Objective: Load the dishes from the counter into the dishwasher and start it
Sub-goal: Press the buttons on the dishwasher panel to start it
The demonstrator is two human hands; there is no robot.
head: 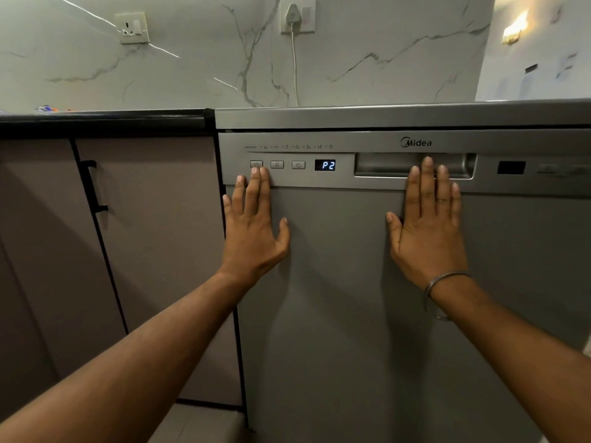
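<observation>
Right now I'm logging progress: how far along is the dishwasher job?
Late stage. The door is shut and the display reads P2, so power is on. Both hands lie flat on the door, the left hand with fingertips at the power button, the right hand below the handle. Starting seems left.

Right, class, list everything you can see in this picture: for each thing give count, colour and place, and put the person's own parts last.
dishwasher: 1, grey, centre-right, door closed
buttons: 3, grey, left of panel
display: 1, black, reads P2, right of buttons
handle: 1, grey recess, panel centre
cabinets: 2 doors, brown-grey, left
cabinet handle: 1, black, left
sockets: 2, white, on marble wall
plug: 1, white, in right socket
bangle: 1, metal, right wrist
left hand: flat on door, fingertips by power button
right hand: flat on door, fingertips over handle
</observation>
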